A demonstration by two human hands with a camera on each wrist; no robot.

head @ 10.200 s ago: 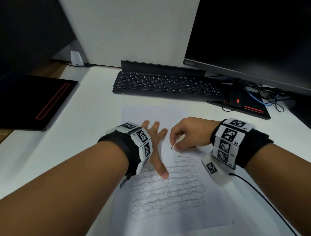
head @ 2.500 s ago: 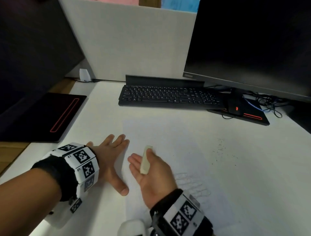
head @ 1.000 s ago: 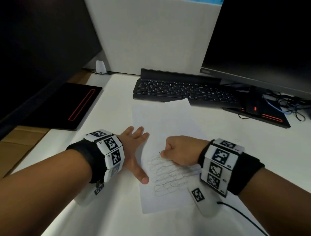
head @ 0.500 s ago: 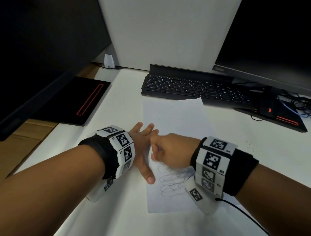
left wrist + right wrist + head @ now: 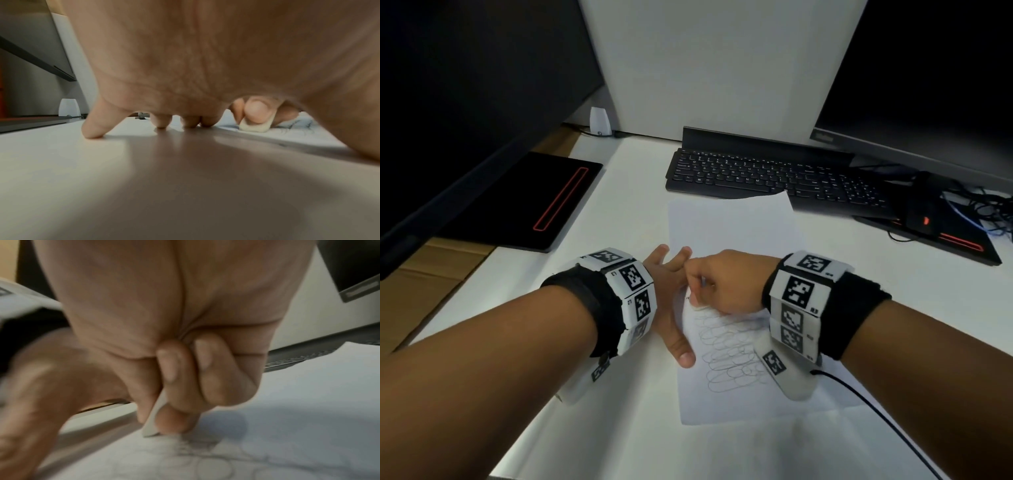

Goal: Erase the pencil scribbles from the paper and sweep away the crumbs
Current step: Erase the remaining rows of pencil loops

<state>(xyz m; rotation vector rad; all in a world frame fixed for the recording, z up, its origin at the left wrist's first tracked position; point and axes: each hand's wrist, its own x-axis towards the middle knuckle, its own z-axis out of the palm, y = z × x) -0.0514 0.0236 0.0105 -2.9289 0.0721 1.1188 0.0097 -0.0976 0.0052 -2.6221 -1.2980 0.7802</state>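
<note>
A white sheet of paper (image 5: 729, 226) lies on the white desk, with looping pencil scribbles (image 5: 729, 353) on its lower half. My right hand (image 5: 719, 284) pinches a small white eraser (image 5: 255, 126) between thumb and curled fingers and presses its tip (image 5: 152, 423) onto the paper at the top left of the scribbles. My left hand (image 5: 671, 294) lies flat with straight, spread fingers on the paper's left edge, its thumb (image 5: 683, 353) on the sheet. The two hands touch near the fingertips.
A black keyboard (image 5: 774, 178) lies just beyond the paper's far edge. A black pad with a red line (image 5: 527, 202) is at the left, a mouse and cables (image 5: 935, 212) at the right. Dark monitors stand on both sides. A black cable (image 5: 876, 418) trails from my right wrist.
Over the last second my right hand has rubbed the eraser from the middle of the scribbles' top row to their left end, beside the left hand. Ten seconds ago the scribbles covered more rows.
</note>
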